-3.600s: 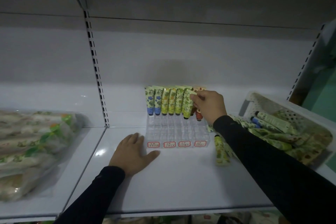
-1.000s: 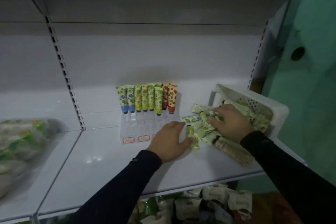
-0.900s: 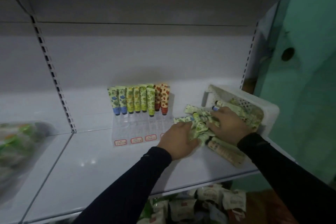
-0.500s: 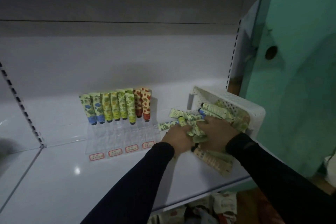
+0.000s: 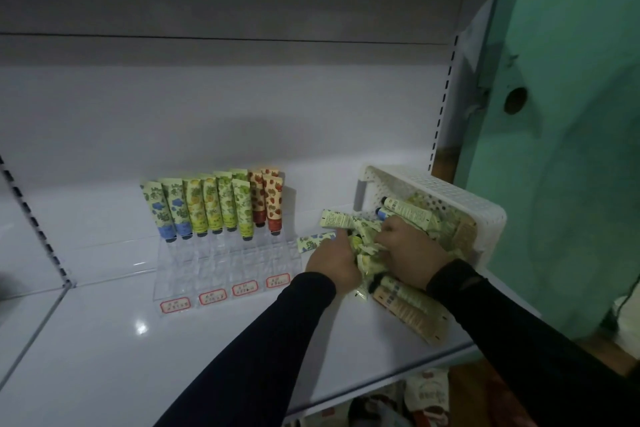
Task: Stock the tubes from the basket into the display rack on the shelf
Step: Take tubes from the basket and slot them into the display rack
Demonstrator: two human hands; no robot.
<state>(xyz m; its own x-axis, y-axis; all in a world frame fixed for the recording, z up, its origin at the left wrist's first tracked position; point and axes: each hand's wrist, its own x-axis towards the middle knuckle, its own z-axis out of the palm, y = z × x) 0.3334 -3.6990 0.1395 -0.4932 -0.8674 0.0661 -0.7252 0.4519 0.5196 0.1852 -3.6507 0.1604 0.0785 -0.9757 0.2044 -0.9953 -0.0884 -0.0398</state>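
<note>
Both hands work in a heap of loose tubes point(image 5: 367, 246) spilled on the white shelf point(image 5: 138, 340) at the mouth of the basket point(image 5: 450, 194), which lies tipped on its side at the shelf's right end with its open side facing left. The left hand point(image 5: 334, 262) sits at the heap's left edge with its fingers curled into the green-patterned tubes, gripping a bunch of them; the right hand point(image 5: 410, 253) is just beside it, nearly touching, knuckles up, its fingers bent down into the same heap and closed on tubes there. How many tubes each hand holds cannot be told, as the fingers are buried. More tubes lie inside the basket, one pale tube point(image 5: 405, 210) with a dark cap slanting across its opening, and a few peach and pale ones point(image 5: 408, 308) lie flat on the shelf under the right wrist, near the front edge. A blue-flowered tube point(image 5: 313, 241) pokes out leftward from behind the left hand. To the left, apart from the heap, stands the clear rack point(image 5: 228, 263) with four red-bordered labels point(image 5: 225, 291) along its front. Only its back rows are filled: upright tubes, caps down, two blue point(image 5: 169, 208), then yellow and green point(image 5: 221, 201), then red strawberry ones point(image 5: 268, 199) at the right. Dark sleeves point(image 5: 263, 350) cover both arms. A teal wall point(image 5: 571, 114) rises right of the shelf
</note>
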